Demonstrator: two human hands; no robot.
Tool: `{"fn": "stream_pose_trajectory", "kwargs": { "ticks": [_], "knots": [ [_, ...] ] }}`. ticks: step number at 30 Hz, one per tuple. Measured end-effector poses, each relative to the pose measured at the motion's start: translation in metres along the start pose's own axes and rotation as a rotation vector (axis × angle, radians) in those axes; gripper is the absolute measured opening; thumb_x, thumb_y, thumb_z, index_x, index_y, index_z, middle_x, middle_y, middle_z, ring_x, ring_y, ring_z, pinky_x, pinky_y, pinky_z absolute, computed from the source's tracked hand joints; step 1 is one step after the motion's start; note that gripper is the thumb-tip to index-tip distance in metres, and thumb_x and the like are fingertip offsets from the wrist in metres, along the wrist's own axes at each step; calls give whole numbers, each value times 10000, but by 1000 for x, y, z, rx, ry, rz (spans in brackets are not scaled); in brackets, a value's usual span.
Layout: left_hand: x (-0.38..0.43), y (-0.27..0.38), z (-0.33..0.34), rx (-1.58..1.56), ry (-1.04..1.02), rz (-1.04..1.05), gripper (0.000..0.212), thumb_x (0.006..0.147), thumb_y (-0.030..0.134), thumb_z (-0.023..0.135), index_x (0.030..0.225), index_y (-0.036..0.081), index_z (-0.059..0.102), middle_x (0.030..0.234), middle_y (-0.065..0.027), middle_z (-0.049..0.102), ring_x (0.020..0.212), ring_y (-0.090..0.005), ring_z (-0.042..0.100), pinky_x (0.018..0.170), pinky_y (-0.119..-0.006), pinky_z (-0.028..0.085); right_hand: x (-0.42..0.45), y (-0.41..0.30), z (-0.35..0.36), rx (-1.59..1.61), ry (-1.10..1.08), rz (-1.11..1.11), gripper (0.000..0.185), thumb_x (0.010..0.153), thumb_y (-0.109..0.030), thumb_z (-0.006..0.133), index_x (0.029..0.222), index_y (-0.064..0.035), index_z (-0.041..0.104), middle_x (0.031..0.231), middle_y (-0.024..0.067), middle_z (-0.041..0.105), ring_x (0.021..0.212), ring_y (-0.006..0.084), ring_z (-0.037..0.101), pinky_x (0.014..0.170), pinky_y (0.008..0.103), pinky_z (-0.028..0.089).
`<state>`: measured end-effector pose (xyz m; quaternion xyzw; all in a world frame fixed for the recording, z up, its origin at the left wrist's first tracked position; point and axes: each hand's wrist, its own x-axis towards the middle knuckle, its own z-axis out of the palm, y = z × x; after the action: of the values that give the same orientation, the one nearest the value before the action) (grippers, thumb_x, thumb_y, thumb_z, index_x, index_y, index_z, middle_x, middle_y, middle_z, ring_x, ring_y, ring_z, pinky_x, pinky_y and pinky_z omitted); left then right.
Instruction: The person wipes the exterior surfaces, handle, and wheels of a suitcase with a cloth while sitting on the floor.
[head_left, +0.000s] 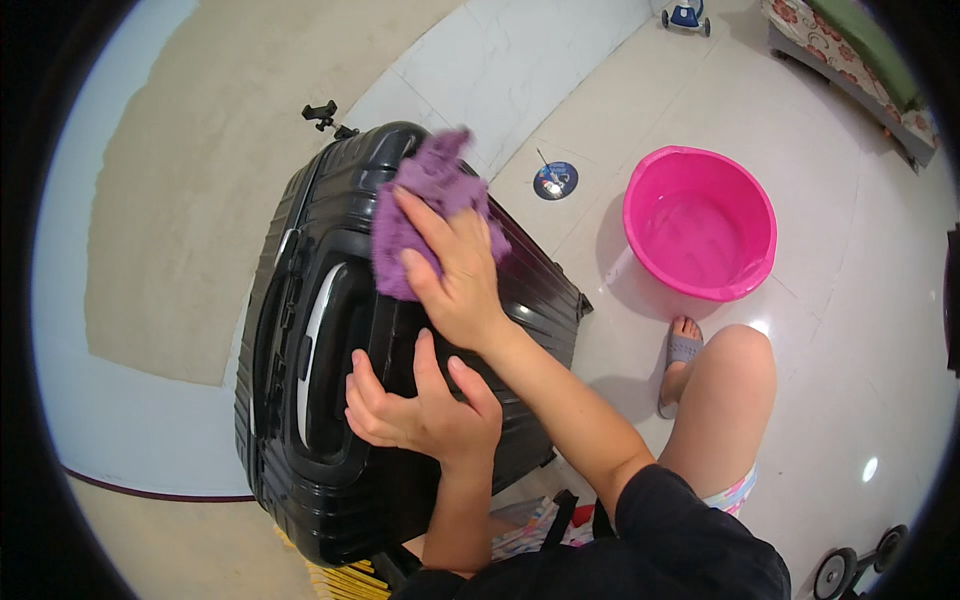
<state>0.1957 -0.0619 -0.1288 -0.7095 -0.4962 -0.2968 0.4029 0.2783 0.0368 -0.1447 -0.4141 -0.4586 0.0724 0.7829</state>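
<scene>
A black ribbed hard-shell suitcase (300, 502) stands before me, its side with the silver-trimmed carry handle (319, 352) turned up. My right hand (461, 281) presses a purple cloth (431, 172) onto the suitcase near its far corner. The fingers lie spread over the cloth, and one end of it sticks up, slightly blurred. Nearer to me, my left hand (427, 412) is over the suitcase beside the handle, fingers apart and holding nothing. Whether its fingertips touch the shell, I cannot tell.
To the right, a pink plastic basin (701, 225) holding some water stands on the tiled floor. A round blue printed disc (556, 181) lies between basin and suitcase. Beyond the suitcase is a black clamp mount (322, 114). Black wheels (836, 574) show at the lower right.
</scene>
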Motion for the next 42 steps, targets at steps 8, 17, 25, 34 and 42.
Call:
{"fn": "stream_pose_trajectory", "kwargs": {
  "ticks": [8, 17, 25, 34, 42],
  "knots": [
    [6, 4, -2, 14, -40, 2, 260, 850, 228, 560, 1044, 115, 692, 1365, -242, 407, 1244, -409, 360, 1030, -540, 244, -77, 110, -7, -136, 71, 204, 511, 867, -222, 495, 1364, -107, 459, 1151, 192, 524, 1048, 368, 477, 957, 454, 355],
    [4, 8, 19, 111, -5, 31, 245, 860, 240, 562, 1000, 108, 713, 1359, -236, 424, 1247, -392, 362, 1016, -520, 270, -275, 326, -47, -232, 10, 1021, 517, 1001, -293, 321, 1438, -16, 324, 1419, 262, 400, 1312, 406, 383, 1100, 429, 295],
    [1, 4, 22, 123, 12, 43, 250, 855, 236, 551, 987, 98, 714, 1357, -259, 421, 1225, -411, 374, 1012, -527, 265, -400, 322, -36, -263, 115, 1266, 579, 983, -337, 344, 1455, -5, 295, 1439, 260, 384, 1338, 397, 358, 1111, 413, 274],
    [-4, -9, 12, -60, -42, 9, 276, 796, 188, 586, 1024, 52, 661, 1378, -264, 398, 1244, -448, 364, 1046, -557, 258, -183, 102, 17, -147, 96, 665, 476, 961, -248, 437, 1379, -22, 421, 1162, 216, 546, 1096, 373, 493, 938, 427, 371],
    [-15, -42, -56, -624, -213, -27, 318, 853, 69, 523, 1149, -32, 585, 1362, -262, 475, 1289, -429, 420, 1094, -513, 266, -175, 6, 12, 141, -211, 206, 352, 860, -175, 528, 1174, -17, 543, 1137, 208, 538, 1076, 382, 488, 919, 464, 369]
  ]
}}
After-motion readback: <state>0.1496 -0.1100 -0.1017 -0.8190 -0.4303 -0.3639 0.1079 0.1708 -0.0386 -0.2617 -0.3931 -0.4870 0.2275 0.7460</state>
